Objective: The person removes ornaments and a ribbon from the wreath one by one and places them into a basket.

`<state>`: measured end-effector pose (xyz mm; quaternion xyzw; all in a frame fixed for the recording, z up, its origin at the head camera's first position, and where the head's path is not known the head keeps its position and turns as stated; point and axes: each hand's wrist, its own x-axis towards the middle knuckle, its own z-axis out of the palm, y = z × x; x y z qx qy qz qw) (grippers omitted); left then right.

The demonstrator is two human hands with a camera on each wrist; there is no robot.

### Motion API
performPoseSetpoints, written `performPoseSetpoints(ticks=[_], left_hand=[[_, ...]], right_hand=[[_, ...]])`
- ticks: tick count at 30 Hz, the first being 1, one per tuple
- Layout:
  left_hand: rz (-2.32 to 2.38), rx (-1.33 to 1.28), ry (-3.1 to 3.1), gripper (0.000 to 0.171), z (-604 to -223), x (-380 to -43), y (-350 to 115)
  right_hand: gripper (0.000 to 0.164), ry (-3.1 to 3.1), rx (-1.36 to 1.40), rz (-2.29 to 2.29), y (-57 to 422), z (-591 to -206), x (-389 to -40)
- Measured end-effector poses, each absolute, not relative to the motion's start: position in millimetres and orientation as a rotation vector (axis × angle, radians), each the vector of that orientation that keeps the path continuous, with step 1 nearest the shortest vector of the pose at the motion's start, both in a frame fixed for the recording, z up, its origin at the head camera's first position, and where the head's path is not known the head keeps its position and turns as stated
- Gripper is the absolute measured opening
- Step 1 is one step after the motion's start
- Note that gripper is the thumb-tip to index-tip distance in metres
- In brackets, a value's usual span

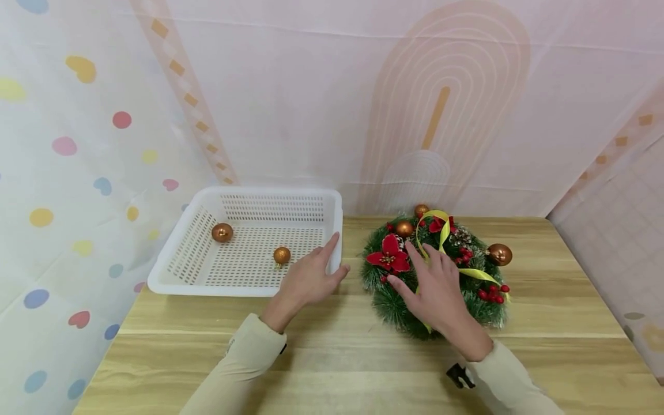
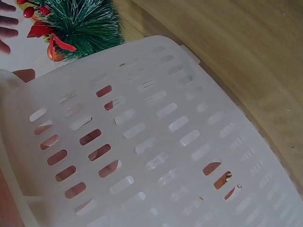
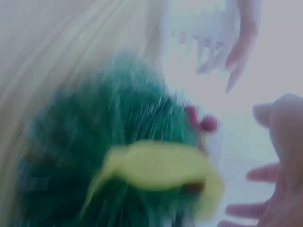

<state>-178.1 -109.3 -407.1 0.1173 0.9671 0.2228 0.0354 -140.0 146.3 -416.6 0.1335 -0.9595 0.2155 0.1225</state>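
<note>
My left hand point(image 1: 311, 279) lies over the front right corner of a white perforated plastic basket point(image 1: 311, 199), index finger extended by its right rim and thumb outside. Skin shows through the holes of the basket wall point(image 2: 156, 127) in the left wrist view; the other fingers are mostly hidden. My right hand point(image 1: 438, 291) is over a green Christmas wreath point(image 1: 394, 305), fingers spread and holding nothing. On the wreath are a red poinsettia point(image 1: 389, 256), red berries point(image 1: 493, 295) and a yellow ribbon point(image 1: 477, 275). The right wrist view is blurred.
Inside the basket lie a shiny copper ball ornament point(image 1: 222, 232) and a smaller glittery one point(image 1: 282, 255). Another copper ball point(image 1: 500, 254) sits at the wreath's right edge. Patterned cloth point(image 1: 290, 115) hangs behind the wooden table point(image 1: 332, 357).
</note>
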Motion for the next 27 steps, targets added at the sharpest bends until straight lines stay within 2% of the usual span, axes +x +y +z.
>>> performPoseSetpoints(ticks=[7,11,27], left_hand=[[0.691,0.359,2.969,0.075,-406,-180,-109],[0.697,0.362,2.971,0.075,-406,-180,-108],[0.698,0.366,2.979,0.073,-406,-180,-109]], right_hand=[[0.074,-2.961,0.029,0.598,120,-429,-152],[0.074,-3.03,-0.063,0.561,114,-436,-155],[0.072,-2.892,0.167,0.255,124,-456,-150]])
